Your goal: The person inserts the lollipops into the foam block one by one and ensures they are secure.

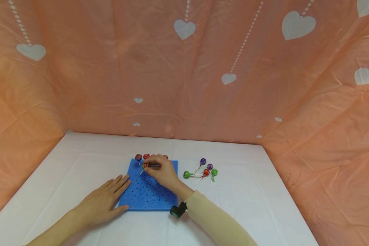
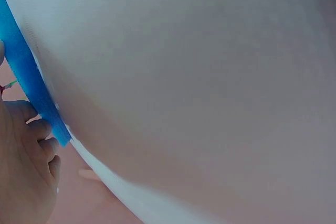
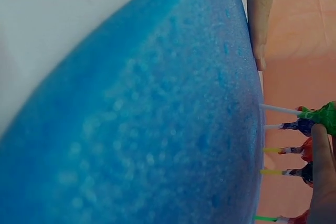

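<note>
My right hand (image 1: 163,171) pinches a lollipop (image 1: 146,165) by its green-and-red wrapped head, over the far left part of a blue foam block (image 1: 147,203) dotted with holes. In the right wrist view, the white stick of this green lollipop (image 3: 317,116) meets the foam surface; how deep it sits cannot be seen. Several wrapped lollipops (image 1: 138,157) stand in a row along the block's far edge, partly hidden behind the hand. My left hand (image 1: 106,200) lies with extended fingers against the block's left edge, fingertips on the foam.
Right of the block, several loose lollipops lie on the white table (image 1: 243,205), among them a green one (image 1: 187,174), a red one (image 1: 206,172) and a purple one (image 1: 203,161). An orange curtain (image 1: 160,75) with white hearts surrounds the table's back and sides.
</note>
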`<state>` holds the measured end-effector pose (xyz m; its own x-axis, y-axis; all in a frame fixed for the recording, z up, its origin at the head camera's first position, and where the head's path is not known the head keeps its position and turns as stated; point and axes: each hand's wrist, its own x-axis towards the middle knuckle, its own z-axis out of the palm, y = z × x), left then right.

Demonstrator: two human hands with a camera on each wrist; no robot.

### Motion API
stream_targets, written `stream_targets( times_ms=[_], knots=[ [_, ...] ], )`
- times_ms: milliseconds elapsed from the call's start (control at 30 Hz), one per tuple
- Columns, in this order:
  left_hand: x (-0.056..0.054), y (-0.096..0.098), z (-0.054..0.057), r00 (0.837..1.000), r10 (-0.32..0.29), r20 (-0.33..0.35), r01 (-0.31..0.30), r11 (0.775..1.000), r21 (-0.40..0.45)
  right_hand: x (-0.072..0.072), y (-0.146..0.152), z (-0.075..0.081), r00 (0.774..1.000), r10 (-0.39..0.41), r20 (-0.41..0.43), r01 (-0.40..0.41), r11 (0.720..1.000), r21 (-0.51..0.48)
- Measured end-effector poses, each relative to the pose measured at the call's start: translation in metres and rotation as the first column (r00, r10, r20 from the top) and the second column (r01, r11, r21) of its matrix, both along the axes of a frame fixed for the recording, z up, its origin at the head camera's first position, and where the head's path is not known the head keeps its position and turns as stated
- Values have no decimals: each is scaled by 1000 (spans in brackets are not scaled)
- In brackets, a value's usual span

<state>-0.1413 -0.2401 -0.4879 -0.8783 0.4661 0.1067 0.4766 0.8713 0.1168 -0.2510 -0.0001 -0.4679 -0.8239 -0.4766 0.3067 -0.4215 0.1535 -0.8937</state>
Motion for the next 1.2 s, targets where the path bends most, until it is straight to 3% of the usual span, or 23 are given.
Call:
stream_targets(
  times_ms=[333, 800, 1200],
  knots=[
    [1, 1, 1, 1000, 2, -5, -2, 1000, 1, 0, -4, 1, 1000, -4, -17, 5, 999, 42],
    [0, 0, 1, 1000, -1, -3, 1, 1000, 6, -2, -10, 0, 992, -5, -129, 25, 988, 154],
    [0, 0, 0, 1000, 2, -1, -2, 1000, 8, -1, -10, -1, 992, 6, -129, 13, 989, 150]
  ],
)
